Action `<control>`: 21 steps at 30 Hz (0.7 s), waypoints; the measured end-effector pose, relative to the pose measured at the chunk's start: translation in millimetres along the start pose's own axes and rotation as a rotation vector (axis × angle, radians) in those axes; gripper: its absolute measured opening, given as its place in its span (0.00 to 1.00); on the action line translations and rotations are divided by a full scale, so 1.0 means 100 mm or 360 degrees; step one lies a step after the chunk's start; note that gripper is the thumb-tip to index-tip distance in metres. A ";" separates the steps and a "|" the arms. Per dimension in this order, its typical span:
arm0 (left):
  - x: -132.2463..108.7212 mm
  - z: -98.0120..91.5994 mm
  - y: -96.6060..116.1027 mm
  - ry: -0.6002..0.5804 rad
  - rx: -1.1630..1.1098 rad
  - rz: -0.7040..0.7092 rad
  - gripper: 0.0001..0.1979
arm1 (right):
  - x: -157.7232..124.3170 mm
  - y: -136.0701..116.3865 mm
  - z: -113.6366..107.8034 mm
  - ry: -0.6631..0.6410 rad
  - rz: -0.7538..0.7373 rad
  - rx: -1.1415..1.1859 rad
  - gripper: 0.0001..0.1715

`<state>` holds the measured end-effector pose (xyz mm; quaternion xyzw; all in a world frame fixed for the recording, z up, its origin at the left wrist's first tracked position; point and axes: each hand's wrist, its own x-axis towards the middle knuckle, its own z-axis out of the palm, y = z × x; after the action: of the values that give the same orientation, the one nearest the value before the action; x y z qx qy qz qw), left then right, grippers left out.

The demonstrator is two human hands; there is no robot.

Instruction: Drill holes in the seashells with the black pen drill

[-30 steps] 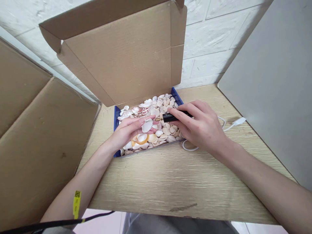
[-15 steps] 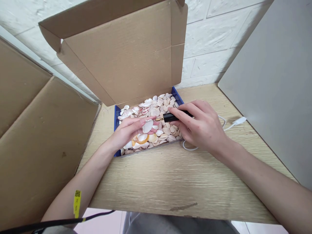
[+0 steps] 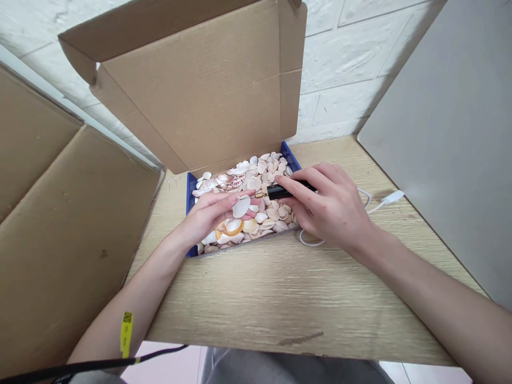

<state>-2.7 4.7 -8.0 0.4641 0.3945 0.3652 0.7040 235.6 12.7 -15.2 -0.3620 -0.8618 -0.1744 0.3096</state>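
Observation:
A white ribbed seashell (image 3: 241,206) is pinched between the thumb and fingers of my left hand (image 3: 212,210), above the front left of the box. My right hand (image 3: 330,202) is wrapped round a black mini electric drill (image 3: 279,192) with a brass-coloured chuck. The drill's tip points left, close to the fingertips of my left hand and the shell; whether it touches them I cannot tell. Beneath both hands lies a blue-sided cardboard box (image 3: 294,157) full of seashells (image 3: 274,214), white, pinkish and some orange.
The box's brown lid (image 3: 200,90) stands raised against the white brick wall (image 3: 352,64). A white cable (image 3: 394,197) runs behind my right hand. Cardboard (image 3: 72,186) stands at the left, a grey panel (image 3: 448,133) at the right. The wooden table (image 3: 260,298) ends near my lap.
The shell in my left hand has tilted slightly, and the drill's tip sits a touch differently beside it. Otherwise both hands have hardly moved.

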 end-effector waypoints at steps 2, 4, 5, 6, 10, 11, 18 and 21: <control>0.00 -0.01 -0.01 -0.0014 0.0023 0.0002 0.16 | 0.00 0.00 -0.01 0.0013 -0.0011 -0.0023 0.15; -0.01 -0.02 -0.01 -0.0047 0.0072 0.0003 0.16 | 0.00 0.00 -0.02 0.0049 -0.0037 -0.0062 0.16; -0.01 -0.02 -0.01 -0.0065 0.0115 0.0013 0.16 | 0.00 0.00 -0.03 0.0076 -0.0055 -0.0084 0.17; -0.01 -0.03 -0.01 -0.0077 0.0177 0.0029 0.16 | 0.00 0.00 -0.04 0.0109 -0.0076 -0.0104 0.18; -0.03 -0.02 0.03 -0.0043 0.0600 0.0088 0.18 | 0.00 0.01 -0.06 0.0225 -0.0154 -0.0131 0.19; -0.03 -0.01 0.04 -0.0029 0.0693 0.0092 0.19 | 0.00 0.02 -0.06 0.0219 -0.0150 -0.0134 0.19; -0.03 0.05 0.07 0.0078 0.0815 0.0202 0.21 | -0.01 0.00 0.00 -0.0230 0.0107 -0.0003 0.20; -0.02 0.05 0.07 0.0160 0.0833 0.0253 0.21 | -0.01 -0.02 0.01 -0.0298 0.0167 -0.0001 0.20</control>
<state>-0.6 3.1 0.1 0.6410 0.4721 0.3277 0.5088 234.2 11.2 -16.2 -0.4216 -0.8667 -0.1234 0.2363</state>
